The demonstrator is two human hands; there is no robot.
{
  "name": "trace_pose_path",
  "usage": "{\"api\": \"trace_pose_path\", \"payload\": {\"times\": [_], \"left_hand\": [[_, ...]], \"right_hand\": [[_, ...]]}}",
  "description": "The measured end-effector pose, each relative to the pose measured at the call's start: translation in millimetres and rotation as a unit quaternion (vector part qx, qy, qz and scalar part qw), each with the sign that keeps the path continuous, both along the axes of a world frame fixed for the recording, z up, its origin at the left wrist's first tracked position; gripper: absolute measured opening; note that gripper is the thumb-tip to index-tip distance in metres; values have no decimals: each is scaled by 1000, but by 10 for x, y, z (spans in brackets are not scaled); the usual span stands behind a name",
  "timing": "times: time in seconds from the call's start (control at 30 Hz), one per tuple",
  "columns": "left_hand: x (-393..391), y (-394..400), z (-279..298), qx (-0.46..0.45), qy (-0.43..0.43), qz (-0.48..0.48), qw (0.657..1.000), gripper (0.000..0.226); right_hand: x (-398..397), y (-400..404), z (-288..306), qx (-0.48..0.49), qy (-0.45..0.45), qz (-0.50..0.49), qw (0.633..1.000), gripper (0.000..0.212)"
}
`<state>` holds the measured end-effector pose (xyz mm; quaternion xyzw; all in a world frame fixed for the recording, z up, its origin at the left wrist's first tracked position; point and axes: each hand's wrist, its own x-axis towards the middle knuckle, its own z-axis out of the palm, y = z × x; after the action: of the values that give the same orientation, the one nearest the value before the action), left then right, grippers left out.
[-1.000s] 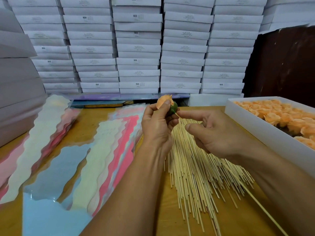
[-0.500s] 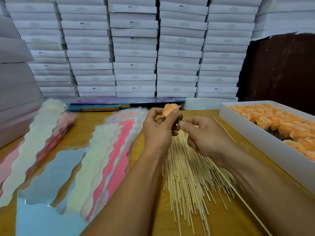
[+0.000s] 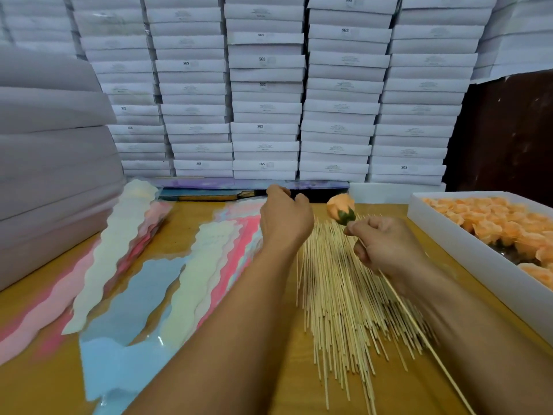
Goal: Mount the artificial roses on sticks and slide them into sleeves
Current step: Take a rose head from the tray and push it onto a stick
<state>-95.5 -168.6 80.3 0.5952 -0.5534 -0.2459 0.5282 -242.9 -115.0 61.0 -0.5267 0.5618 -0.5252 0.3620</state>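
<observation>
An orange artificial rose [image 3: 339,207] with a green base sits on the tip of a thin wooden stick [image 3: 419,330]. My right hand [image 3: 386,247] pinches that stick just below the rose and holds it above the pile of loose sticks [image 3: 344,295]. My left hand [image 3: 284,220] hovers to the left of the rose, apart from it, fingers loosely curled and holding nothing. Several pastel wavy-edged sleeves [image 3: 209,265] lie fanned out on the wooden table [image 3: 39,381] to the left.
A white box [image 3: 466,265] full of orange roses stands at the right edge of the table. Stacks of white flat boxes [image 3: 266,109] form a wall behind, and more grey stacks [image 3: 51,163] stand at the left.
My left hand has let go of the rose and moved left. The rose now stands on the stick in my right hand. The view has shifted slightly downward.
</observation>
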Motion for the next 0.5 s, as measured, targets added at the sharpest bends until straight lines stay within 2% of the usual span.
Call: {"api": "trace_pose_path", "payload": {"times": [0.1, 0.17, 0.23, 0.27, 0.33, 0.4, 0.5], "left_hand": [[286, -66, 80, 40, -184, 32, 982, 16], [533, -91, 111, 63, -292, 44, 953, 5], [829, -112, 112, 94, -385, 67, 916, 16], [979, -95, 106, 110, -427, 89, 893, 15], [1256, -82, 87, 131, -497, 132, 848, 10], [1511, -93, 54, 197, -533, 134, 812, 9], [1836, -153, -8, 291, -548, 98, 778, 26]], "right_hand": [[-12, -10, 0, 1, -4, 5, 1000, 18], [-17, -20, 4, 1, -13, 5, 1000, 18], [-20, -25, 4, 3, -12, 4, 1000, 18], [-20, -25, 1, 4, -9, 4, 1000, 19], [-15, -21, -4, 3, -5, 7, 1000, 19], [-10, -19, -3, 2, -3, 9, 1000, 19], [-4, -17, 1, 1, 4, 8, 1000, 20]]}}
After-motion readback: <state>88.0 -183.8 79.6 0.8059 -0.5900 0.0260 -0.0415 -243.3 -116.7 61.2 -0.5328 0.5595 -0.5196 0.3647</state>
